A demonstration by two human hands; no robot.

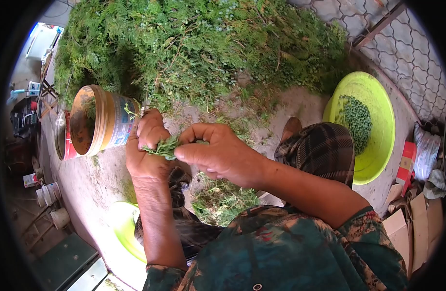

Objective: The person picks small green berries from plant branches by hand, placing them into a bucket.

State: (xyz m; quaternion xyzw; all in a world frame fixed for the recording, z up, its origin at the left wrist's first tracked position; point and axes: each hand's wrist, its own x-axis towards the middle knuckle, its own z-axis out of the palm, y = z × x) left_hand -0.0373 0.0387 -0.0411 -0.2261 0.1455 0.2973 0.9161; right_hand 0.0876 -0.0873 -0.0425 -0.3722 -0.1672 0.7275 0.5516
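Observation:
My left hand (148, 148) is closed around a small evergreen sprig (164, 147), whose leafy end shows at the palm and whose stem end seems to come out above the fingers. Against it, my right hand (218, 151) pinches at the leafy end with thumb and forefinger; what lies between those fingertips is partly hidden. Beyond both hands spreads a big heap of cut evergreen branches (184, 53) with small bluish-green berries among the leaves. To the right, a lime-green basin (383, 140) holds a mound of green berries (357, 123).
A large yellowish bucket (103, 121) lies tipped at the left, beside a red one (62, 136). Loose clippings (220, 201) lie between my legs. Another lime-green basin (121, 225) stands at lower left. Cardboard (419, 223) and bags (425, 150) line the right side.

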